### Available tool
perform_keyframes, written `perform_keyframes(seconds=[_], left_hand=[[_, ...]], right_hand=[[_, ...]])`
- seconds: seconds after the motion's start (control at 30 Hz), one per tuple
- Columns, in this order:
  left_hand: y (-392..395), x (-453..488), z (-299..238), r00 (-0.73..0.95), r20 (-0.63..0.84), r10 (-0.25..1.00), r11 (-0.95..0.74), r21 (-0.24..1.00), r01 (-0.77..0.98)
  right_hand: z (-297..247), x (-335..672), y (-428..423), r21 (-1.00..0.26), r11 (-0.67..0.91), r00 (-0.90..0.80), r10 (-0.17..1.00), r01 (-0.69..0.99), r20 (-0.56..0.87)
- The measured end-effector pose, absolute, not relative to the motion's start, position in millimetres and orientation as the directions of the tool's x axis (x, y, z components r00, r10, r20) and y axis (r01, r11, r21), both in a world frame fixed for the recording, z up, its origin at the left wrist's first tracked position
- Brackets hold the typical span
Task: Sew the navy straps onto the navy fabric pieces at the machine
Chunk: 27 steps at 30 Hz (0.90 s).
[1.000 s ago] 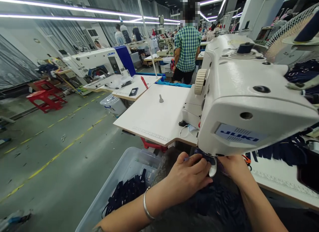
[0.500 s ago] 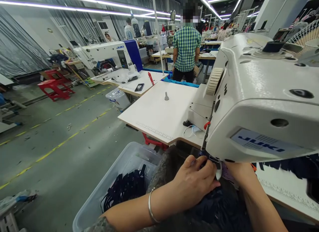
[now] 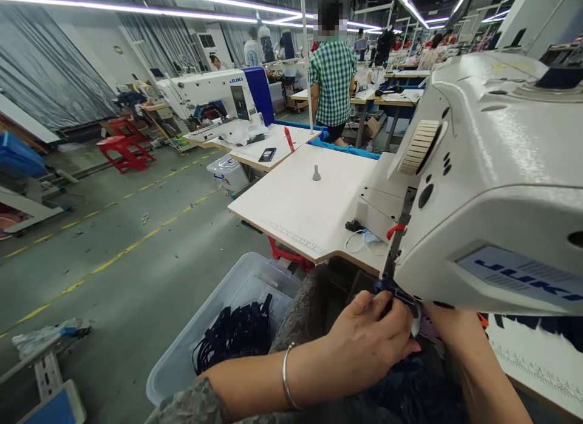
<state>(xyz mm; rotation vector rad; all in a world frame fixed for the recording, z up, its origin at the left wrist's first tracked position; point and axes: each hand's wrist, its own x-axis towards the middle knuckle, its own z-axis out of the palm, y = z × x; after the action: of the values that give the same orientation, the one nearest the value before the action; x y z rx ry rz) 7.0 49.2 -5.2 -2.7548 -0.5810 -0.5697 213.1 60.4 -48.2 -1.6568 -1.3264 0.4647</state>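
My left hand (image 3: 376,336), with a silver bangle at the wrist, is beneath the head of a white JUKI sewing machine (image 3: 496,169). Its fingers are curled and pressed together beside the needle area; what they pinch is hidden. A small dark blue piece (image 3: 385,284) shows just beyond the fingertips, and a pale metal part (image 3: 415,319) is beside the knuckles. Navy fabric (image 3: 410,381) lies below, over my lap. My right hand (image 3: 444,321) goes in under the machine head from the right. Its fingers are hidden behind the machine and my left hand.
A clear plastic bin (image 3: 182,357) with navy strips stands at my left. The white sewing table (image 3: 291,199) carries a grey peg (image 3: 316,174). Behind are another JUKI machine (image 3: 204,96), red stools (image 3: 122,150) and a person in a checked shirt (image 3: 332,78).
The view has swung slightly left, so the machine and hands appear farther right. Both hands keep nearly the same pose at the needle area. The person in the checked shirt has shifted left and turned.
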Motion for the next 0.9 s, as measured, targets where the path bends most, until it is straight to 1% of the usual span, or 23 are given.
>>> perform_keyframes(seconds=[0.13, 0.33, 0.53, 0.63, 0.77, 0.9], left_hand=[[47.2, 7.3, -5.7, 0.818, 0.438, 0.372, -0.865, -0.157, 0.477], [47.8, 3.5, -6.4, 0.813, 0.443, 0.378, -0.86, -0.158, 0.486], [46.9, -0.2, -12.1, 0.831, 0.436, 0.345, -0.863, -0.2, 0.463], [47.2, -0.8, -15.6, 0.824, 0.465, 0.324, -0.871, -0.193, 0.452], [46.7, -1.2, -18.4, 0.832, 0.463, 0.307, -0.88, -0.194, 0.433], [44.4, -0.1, -18.8, 0.813, 0.479, 0.331, -0.881, -0.153, 0.448]], right_hand=[[-40.7, 209.7, 64.3, -0.819, 0.007, 0.324, 0.916, 0.573, 0.235], [-45.5, 212.5, 62.4, -0.78, 0.009, 0.28, 0.931, 0.626, 0.236], [-39.3, 210.0, 64.8, -0.773, 0.032, 0.264, 0.931, 0.633, 0.254], [-37.4, 209.2, 68.2, -0.787, 0.045, 0.276, 0.923, 0.616, 0.269], [-44.8, 212.2, 68.3, -0.792, 0.058, 0.289, 0.913, 0.608, 0.289], [-51.6, 213.7, 60.8, -0.79, 0.058, 0.299, 0.907, 0.611, 0.298]])
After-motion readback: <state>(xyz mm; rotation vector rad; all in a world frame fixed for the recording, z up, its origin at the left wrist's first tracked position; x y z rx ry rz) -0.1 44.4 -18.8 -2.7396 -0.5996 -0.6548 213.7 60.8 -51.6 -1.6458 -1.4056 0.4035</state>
